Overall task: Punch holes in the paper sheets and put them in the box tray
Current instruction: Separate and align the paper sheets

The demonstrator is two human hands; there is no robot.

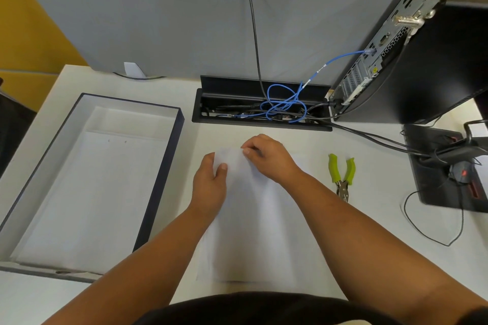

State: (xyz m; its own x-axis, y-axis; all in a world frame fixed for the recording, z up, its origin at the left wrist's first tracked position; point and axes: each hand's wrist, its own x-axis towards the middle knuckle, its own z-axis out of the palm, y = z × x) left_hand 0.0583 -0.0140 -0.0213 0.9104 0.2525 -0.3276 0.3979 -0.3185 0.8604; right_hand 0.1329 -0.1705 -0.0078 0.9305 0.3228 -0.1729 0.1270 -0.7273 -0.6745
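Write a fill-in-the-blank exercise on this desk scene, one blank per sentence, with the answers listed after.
1. Both hands, the left hand and the right hand, grip the far edge of a sheet of ____.
2. The hole punch lying to the right of the hands has handles coloured ____.
3. The sheet already in the box tray shows ____ punched holes near its far edge.
4. The tangled cable in the desk's cable well is coloured ____.

Answers: paper; green; two; blue

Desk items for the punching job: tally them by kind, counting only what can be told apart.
Box tray: 1
Punched sheet in the tray: 1 visible
Paper stack under the hands: 1; sheets cannot be counted
Green-handled hole punch: 1
Hands on the paper: 2, left hand, right hand
Total: 6
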